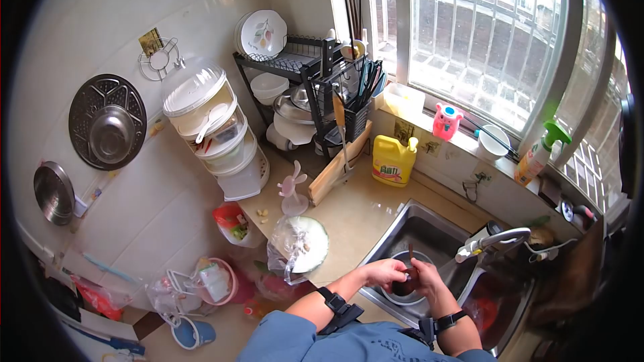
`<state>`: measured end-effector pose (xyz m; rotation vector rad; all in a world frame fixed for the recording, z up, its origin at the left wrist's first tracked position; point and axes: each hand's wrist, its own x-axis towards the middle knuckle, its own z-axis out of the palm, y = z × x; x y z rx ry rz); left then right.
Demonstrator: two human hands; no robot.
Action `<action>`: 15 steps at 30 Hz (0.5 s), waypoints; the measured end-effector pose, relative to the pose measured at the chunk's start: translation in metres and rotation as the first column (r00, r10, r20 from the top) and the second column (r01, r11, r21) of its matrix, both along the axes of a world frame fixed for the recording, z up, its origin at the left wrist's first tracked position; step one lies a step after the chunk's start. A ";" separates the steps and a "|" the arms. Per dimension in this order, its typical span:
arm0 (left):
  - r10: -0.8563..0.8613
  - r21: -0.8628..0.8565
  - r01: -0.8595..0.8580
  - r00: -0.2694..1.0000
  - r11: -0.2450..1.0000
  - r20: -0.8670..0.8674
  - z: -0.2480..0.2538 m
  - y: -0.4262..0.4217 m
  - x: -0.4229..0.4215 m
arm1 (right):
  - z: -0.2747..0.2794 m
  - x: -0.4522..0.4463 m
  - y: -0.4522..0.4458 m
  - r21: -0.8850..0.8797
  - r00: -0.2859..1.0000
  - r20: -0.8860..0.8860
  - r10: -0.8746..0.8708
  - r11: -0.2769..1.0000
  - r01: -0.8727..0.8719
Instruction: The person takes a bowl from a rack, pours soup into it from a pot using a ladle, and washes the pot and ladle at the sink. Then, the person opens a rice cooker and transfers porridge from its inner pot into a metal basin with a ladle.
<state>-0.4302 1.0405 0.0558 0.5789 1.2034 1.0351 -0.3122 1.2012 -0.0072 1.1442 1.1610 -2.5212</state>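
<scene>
Both of my hands are together over a round metal bowl (pixel 419 257) in the left basin of the sink (pixel 437 224). A dark brownish-red item (pixel 404 287) sits between them, low in the fingers; its exact kind is hard to make out. My left hand (pixel 387 273) is closed on its left side. On the right side, my right hand (pixel 427 277) has its fingers wrapped round the same item. The faucet (pixel 493 244) reaches over the sink just right of my hands.
A plastic-covered white melon half (pixel 308 245) lies on the counter (pixel 359 208) at left. Behind are a yellow jug (pixel 394 161), a wooden board (pixel 342 166) and a dish rack (pixel 305 70). A spray bottle (pixel 534 159) stands on the right sill.
</scene>
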 end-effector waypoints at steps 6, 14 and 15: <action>-0.048 -0.045 0.043 0.991 0.998 -0.124 0.007 -0.004 0.016 | 0.034 0.003 -0.012 0.757 0.978 -0.086 0.187 0.651 -0.058; 0.238 0.246 -0.138 0.864 0.959 -0.443 -0.009 0.020 0.040 | 0.055 0.020 -0.007 0.702 0.929 -0.317 0.192 0.706 0.093; 0.229 0.243 -0.130 0.866 0.961 -0.445 -0.015 0.022 0.040 | 0.051 0.025 -0.005 0.700 0.930 -0.319 0.183 0.707 0.100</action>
